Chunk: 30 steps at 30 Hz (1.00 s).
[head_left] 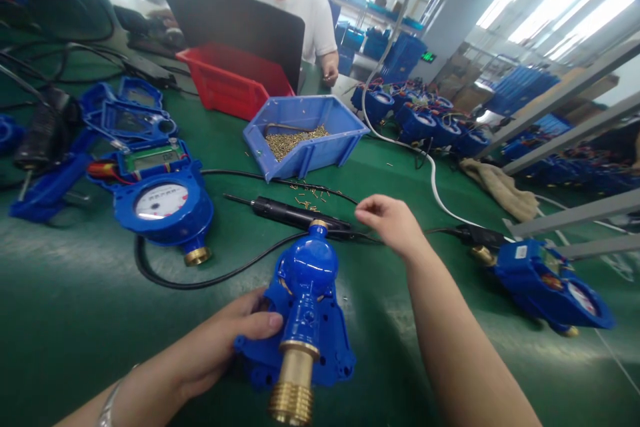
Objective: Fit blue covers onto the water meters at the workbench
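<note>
My left hand (250, 323) is wrapped around a blue water meter (307, 267), thumb on top. The meter lies with its pipe side up, and its threaded brass end (293, 387) points at me. To its right, past the far end of the meter, hovers my right hand (387, 220), thumb and fingers pinched together. Whatever may be between those fingertips is too small to make out. Beside that hand lies a black electric screwdriver (295, 213), its bit pointing left. Loose brass screws (313, 203) are scattered just behind the screwdriver.
A blue bin (305, 163) holds many brass screws, with a red bin (225, 87) and a dark screen (235, 20) behind it. Another water meter (160, 203) stands left, one more (550, 283) right. Black cables cross the green table (100, 320). A person (320, 20) sits opposite.
</note>
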Motion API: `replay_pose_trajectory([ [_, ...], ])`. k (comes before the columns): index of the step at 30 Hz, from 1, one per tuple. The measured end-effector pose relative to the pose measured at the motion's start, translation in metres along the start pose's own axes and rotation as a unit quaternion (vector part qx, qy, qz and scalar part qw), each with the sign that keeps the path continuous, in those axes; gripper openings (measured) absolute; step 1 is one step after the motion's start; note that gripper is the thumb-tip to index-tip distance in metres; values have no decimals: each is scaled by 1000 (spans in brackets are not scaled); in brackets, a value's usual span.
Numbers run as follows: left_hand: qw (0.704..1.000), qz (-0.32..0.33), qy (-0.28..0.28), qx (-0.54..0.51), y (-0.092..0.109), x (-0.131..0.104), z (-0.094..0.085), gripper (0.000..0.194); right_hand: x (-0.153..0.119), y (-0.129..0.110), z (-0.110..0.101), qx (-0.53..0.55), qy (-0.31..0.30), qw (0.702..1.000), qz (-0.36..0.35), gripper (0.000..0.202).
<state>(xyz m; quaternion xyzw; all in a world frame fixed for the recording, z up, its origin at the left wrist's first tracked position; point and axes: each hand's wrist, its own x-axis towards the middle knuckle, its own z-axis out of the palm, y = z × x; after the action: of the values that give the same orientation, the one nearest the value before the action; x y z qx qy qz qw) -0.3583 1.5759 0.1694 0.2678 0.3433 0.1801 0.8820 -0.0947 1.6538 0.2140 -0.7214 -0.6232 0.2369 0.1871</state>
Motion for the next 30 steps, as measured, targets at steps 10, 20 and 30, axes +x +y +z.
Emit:
replay_pose_trajectory([
  [10,1000,10,-6,9,0,0,-1,56,99,25,29,-156,-38,985,70,25],
  [20,1000,8,-6,4,1,0,0,56,110,-9,35,-245,-78,966,14,24],
  [30,1000,23,-16,-4,0,1,-1,48,75,-20,17,-146,-4,989,18,17],
])
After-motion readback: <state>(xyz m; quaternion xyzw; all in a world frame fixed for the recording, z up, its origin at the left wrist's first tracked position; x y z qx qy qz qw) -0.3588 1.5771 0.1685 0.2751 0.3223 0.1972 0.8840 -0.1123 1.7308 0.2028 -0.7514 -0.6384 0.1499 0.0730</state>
